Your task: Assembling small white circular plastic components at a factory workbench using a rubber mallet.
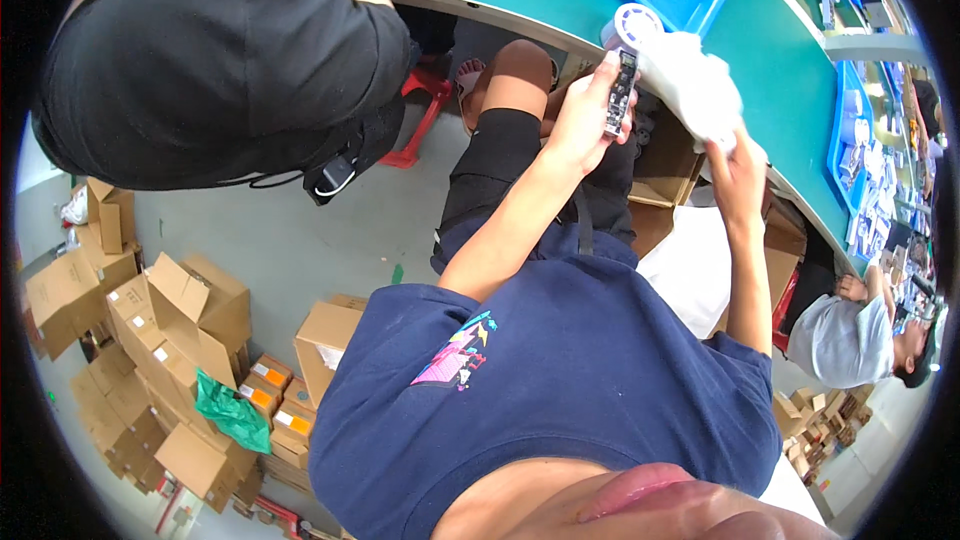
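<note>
From my distant seat, the weak point I saw was the left hand (580, 118), its fingers curled around a narrow rectangular unit with a dark, component-studded face and a pale frame (619, 95). It hung just off the edge of the green tabletop (790, 90), over the knees and near an open brown cardboard box (668, 172), so a loose thumb could have dropped it. The right hand (738, 178) had its fingers pinched on the lower end of a soft, crumpled white bundle (700, 90); a careless sweep might have snagged the unit or knocked the short white cylinder with a perforated round end (636, 28) beside it. I couldn't tell what supported that cylinder. The unit stood tilted, its face toward me, busy with small dark and silvery parts too fine to make out.
</note>
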Demonstrator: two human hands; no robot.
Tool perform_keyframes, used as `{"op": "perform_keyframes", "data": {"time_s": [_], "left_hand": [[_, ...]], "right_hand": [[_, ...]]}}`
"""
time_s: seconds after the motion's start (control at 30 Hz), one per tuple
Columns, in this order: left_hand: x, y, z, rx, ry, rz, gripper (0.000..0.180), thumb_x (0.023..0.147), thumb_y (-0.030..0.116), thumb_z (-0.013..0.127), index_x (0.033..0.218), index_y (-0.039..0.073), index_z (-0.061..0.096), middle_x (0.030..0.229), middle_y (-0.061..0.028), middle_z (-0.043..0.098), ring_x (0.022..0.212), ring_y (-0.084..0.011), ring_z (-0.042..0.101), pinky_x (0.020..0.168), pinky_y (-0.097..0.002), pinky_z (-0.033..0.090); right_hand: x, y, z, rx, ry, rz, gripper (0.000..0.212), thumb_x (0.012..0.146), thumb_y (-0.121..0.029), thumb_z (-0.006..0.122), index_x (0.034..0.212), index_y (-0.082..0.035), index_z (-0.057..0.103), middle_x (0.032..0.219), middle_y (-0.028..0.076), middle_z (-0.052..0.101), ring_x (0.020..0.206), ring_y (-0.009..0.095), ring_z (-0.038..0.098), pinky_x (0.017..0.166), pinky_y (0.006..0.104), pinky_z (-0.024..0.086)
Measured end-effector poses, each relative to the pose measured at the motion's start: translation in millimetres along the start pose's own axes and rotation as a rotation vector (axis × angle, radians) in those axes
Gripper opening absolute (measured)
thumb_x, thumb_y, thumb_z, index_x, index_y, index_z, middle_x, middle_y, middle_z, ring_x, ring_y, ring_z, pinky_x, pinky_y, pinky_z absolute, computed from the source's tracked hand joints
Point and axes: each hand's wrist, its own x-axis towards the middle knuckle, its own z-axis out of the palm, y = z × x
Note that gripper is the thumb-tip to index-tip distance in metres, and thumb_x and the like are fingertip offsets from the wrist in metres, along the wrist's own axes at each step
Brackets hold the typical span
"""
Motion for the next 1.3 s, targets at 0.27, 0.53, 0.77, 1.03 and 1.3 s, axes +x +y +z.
{"op": "perform_keyframes", "data": {"time_s": [0.27,0.53,0.77,1.03,1.3], "left_hand": [[6.5,14.3,-2.9,0.039,-0.034,-0.04,0.046,0.101,0.046,0.048,0.11,0.001,0.057,0.075,-0.0025,0.057,0.052,-0.008,0.052,0.041,-0.022,0.039],[3.8,22.7,-10.8,0.042,-0.019,-0.18,0.045,0.099,0.047,0.051,0.108,0.003,0.059,0.073,-0.0009,0.058,0.049,-0.0078,0.052,0.037,-0.021,0.039],[-2.3,44.8,-19.7,0.146,-0.059,-0.274,0.046,0.1,0.046,0.05,0.111,0.002,0.057,0.075,-0.0006,0.056,0.049,-0.0069,0.048,0.038,-0.0198,0.035],[2.0,50.6,-22.9,0.165,-0.094,-0.275,0.045,0.102,0.045,0.046,0.112,0.003,0.059,0.074,-0.0004,0.057,0.048,-0.0065,0.047,0.038,-0.0202,0.036],[0.4,77.4,-13.8,-0.356,-0.407,-0.383,0.053,0.103,0.047,0.04,0.116,-0.004,0.05,0.075,-0.0039,0.048,0.048,-0.0101,0.043,0.037,-0.022,0.035]], "right_hand": [[24.2,-2.1,18.5,0.326,0.033,0.238,0.037,0.1,-0.038,0.055,0.101,-0.002,0.063,0.067,0.002,0.055,0.063,0.007,0.047,0.055,0.0263,0.039],[39.3,0.6,14.6,0.451,0.01,0.337,0.041,0.099,-0.038,0.054,0.103,0.001,0.063,0.063,0.004,0.055,0.06,0.009,0.047,0.055,0.03,0.039],[63.0,-17.4,-3.7,0.486,-0.011,0.283,0.042,0.098,-0.043,0.055,0.099,-0.002,0.064,0.07,0.013,0.064,0.064,0.016,0.058,0.061,0.0331,0.045],[80.9,-20.2,-20.6,0.645,-0.117,0.361,0.04,0.099,-0.04,0.054,0.091,-0.001,0.062,0.067,0.003,0.058,0.06,0.013,0.051,0.057,0.0309,0.042],[89.4,11.1,-20.8,0.418,0.144,0.26,0.042,0.092,-0.044,0.064,0.107,-0.004,0.066,0.078,0.009,0.068,0.07,0.015,0.062,0.063,0.0317,0.048]]}}
